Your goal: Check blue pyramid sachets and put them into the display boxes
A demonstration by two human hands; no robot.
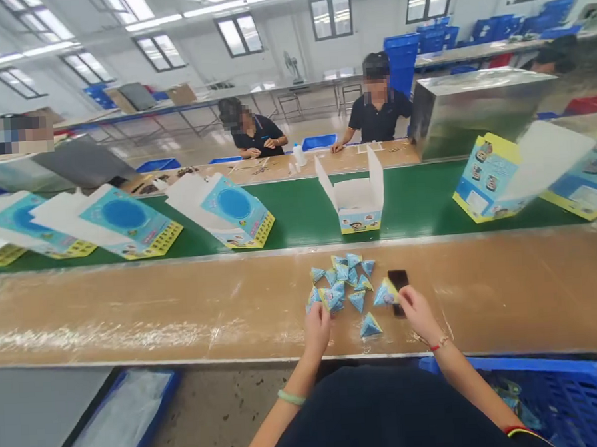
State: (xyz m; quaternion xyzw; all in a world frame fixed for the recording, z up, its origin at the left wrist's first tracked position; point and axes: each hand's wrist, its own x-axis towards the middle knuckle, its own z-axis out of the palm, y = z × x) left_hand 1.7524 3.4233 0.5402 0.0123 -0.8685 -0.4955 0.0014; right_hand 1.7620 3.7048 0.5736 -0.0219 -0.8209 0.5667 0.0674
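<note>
Several small blue and yellow pyramid-shaped packets (342, 272) lie in a loose pile on the brown worktop. My left hand (317, 328) is closed at the pile's near left side, pinching a packet (328, 298) by its edge. On the other side, my right hand (420, 314) pinches a packet (385, 292) by its right corner. That packet partly covers a black phone-like object (397, 279). One more packet (370, 325) sits by itself nearer the table's front edge.
Past the worktop (133, 305), a green conveyor belt (293, 214) carries an open carton (361, 220) ahead and several printed cartons (228, 210) either side. A blue crate (562, 383) stands below right. Two co-workers (380, 109) sit across the belt.
</note>
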